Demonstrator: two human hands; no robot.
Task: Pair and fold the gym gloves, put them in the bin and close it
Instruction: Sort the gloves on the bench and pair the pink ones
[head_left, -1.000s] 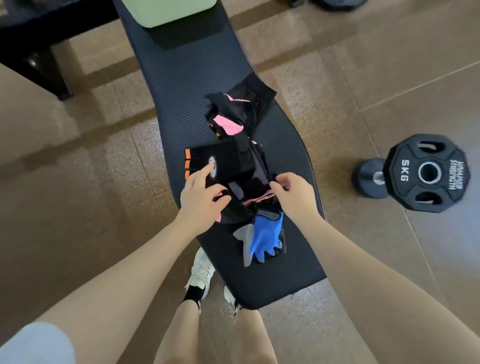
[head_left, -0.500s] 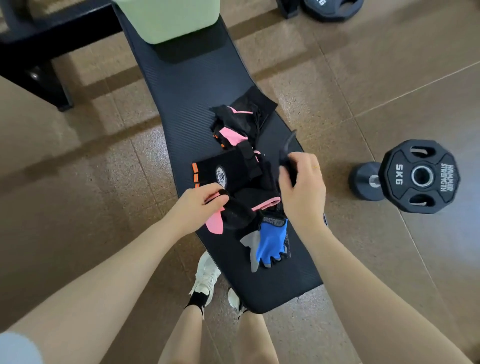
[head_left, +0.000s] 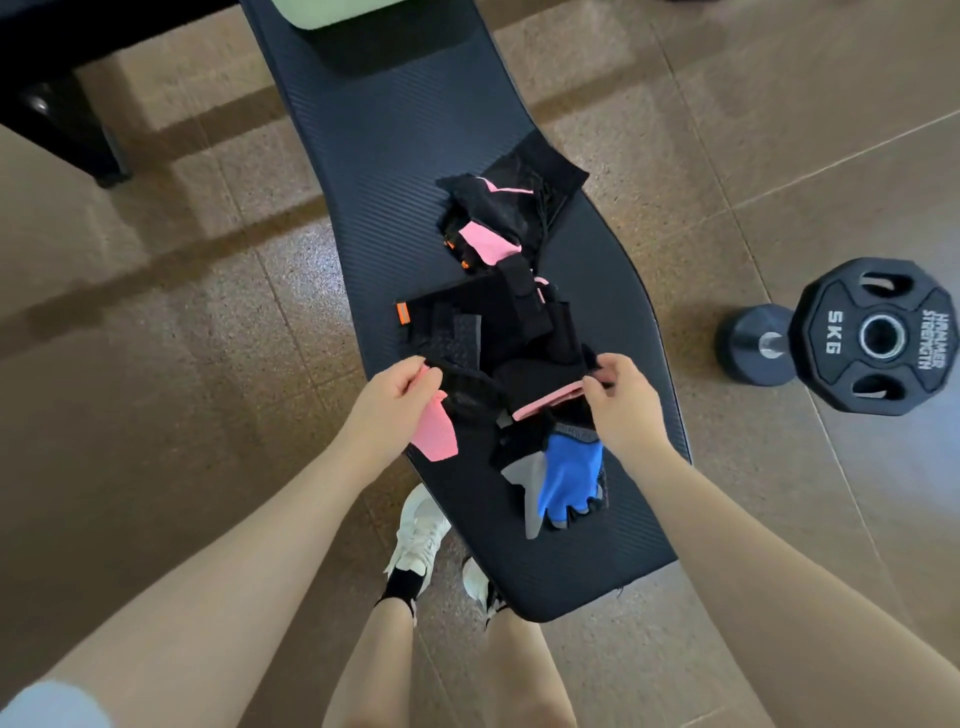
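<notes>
- Pinching a black-and-pink glove (head_left: 519, 384) on the bench (head_left: 415, 140), your left hand (head_left: 387, 410) and right hand (head_left: 621, 408) grip opposite ends.
- Dumbbell (head_left: 878, 338) reads "5 KG", "HAMMER STRENGTH".

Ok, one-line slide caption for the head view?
Both hands, left hand and right hand, hold a pink-and-black glove over the glove pile on the bench.

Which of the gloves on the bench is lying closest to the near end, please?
The blue and grey glove, lying just below the right hand; the others are black with pink or orange.
</notes>
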